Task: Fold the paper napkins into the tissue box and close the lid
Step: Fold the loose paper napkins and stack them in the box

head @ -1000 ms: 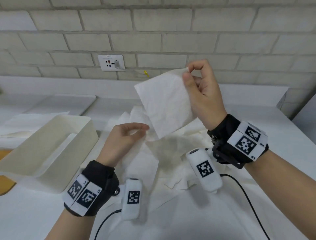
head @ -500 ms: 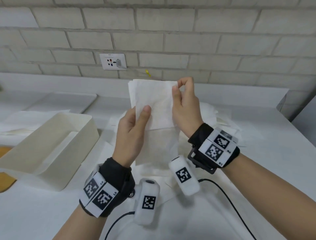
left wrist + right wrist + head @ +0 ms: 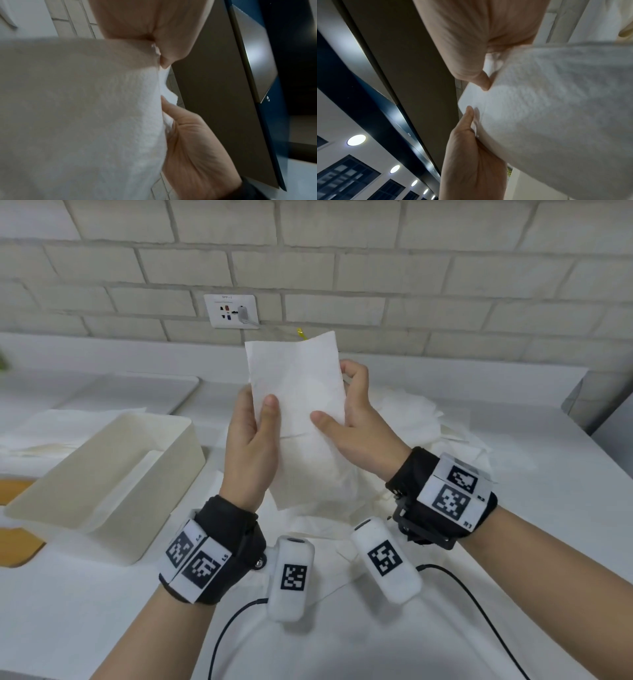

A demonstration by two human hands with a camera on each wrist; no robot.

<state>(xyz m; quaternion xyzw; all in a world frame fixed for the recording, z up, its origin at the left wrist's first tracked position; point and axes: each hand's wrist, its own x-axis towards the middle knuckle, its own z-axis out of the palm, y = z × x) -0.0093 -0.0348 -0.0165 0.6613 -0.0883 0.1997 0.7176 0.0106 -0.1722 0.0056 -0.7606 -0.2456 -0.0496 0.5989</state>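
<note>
White paper napkin [image 3: 301,405] hung upright between both raised hands — left hand [image 3: 251,446] pinched its left edge, right hand [image 3: 356,426] its right — above the table [image 3: 548,491].

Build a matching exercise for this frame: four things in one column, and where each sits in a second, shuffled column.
Things:
1. white paper napkin being folded
2. open cream plastic tissue box
3. loose pile of white napkins
4. white wall socket plate

Places:
A. on the brick wall
B. pinched between left hand and right hand, above the table
C. on the table at the left
D. lying on the table behind and under the hands

Pairs: 1-B, 2-C, 3-D, 4-A
</note>
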